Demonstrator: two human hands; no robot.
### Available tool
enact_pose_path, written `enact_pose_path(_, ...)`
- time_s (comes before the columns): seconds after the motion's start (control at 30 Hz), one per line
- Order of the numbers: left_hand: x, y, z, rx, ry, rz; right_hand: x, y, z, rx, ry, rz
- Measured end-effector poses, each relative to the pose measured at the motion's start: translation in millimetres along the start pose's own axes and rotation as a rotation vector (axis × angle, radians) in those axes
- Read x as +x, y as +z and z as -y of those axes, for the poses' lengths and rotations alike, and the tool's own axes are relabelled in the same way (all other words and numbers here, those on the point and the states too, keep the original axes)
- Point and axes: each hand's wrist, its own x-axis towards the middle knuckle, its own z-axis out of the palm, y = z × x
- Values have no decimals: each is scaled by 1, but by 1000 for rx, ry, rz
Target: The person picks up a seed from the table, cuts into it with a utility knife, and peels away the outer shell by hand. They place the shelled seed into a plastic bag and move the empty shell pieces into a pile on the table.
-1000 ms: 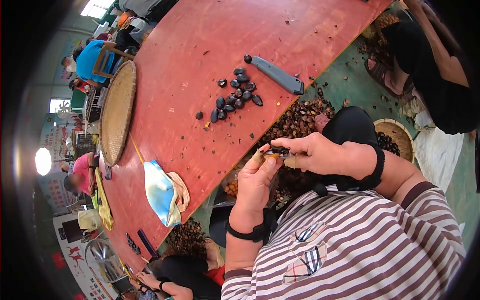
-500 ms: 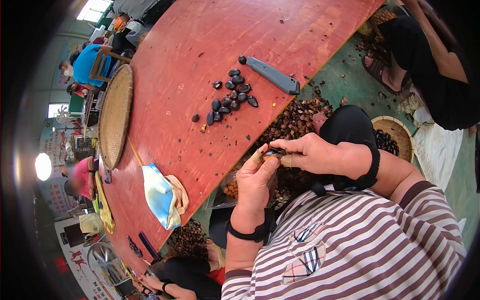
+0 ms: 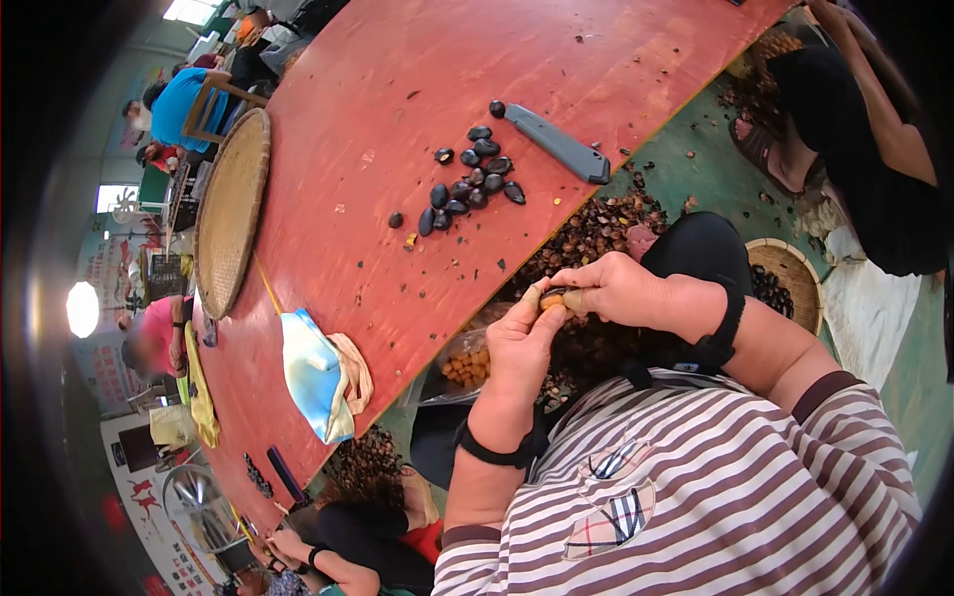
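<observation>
L hand (image 3: 519, 350) & R hand (image 3: 618, 290) both pinching 1 half-peeled chestnut (image 3: 552, 300), just off the red table (image 3: 397, 79).

Around the nut pile on your table

The pile (image 3: 475, 189) lies on the table (image 3: 397, 79). From the pile, the knife (image 3: 556, 144) is just right, the tray (image 3: 232, 209) well left, and the cloth (image 3: 318, 372) nearer you and left. Nearer still, off the edge, your left hand (image 3: 522, 348) and right hand (image 3: 621, 288) meet on a nut (image 3: 553, 299), beside the bag (image 3: 465, 363).
</observation>
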Motion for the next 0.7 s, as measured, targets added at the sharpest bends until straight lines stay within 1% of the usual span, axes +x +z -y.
enact_pose_path(0.07,1,1,-3,-39,-31,8,2,-3,1,-42,-18,10)
enact_pose_path(0.1,-1,2,-8,-87,-63,13,-1,-2,6,-61,1,-23)
enact_pose_path(0.2,-6,2,-13,-156,-98,-20,-1,0,-10,-418,-249,-102)
enact_pose_path(0.3,-19,-7,-16,-105,-123,4,4,-7,-14,-317,-414,-190)
enact_pose_path(0.33,-23,-11,-16,-94,-132,-14,2,-11,-10,-359,-449,-240)
enact_pose_path(0.4,-30,-20,-14,-72,-151,-35,-3,-18,-1,-557,-274,-227)
enact_pose_path(0.43,-44,-38,-15,48,-181,-55,-6,-22,-5,-611,-264,-205)
enact_pose_path(0.5,-52,-55,-13,99,-177,-145,-11,-33,-12,-716,-245,-164)
enact_pose_path(0.53,-54,-65,-10,154,-162,-183,-9,-40,-6,-737,-144,-128)
enact_pose_path(0.63,-57,-89,-2,455,-180,-291,-8,-53,-1,-795,-189,-104)
enact_pose_path(0.7,-52,-86,-11,375,-119,-313,-5,-61,-4,-830,-218,-95)
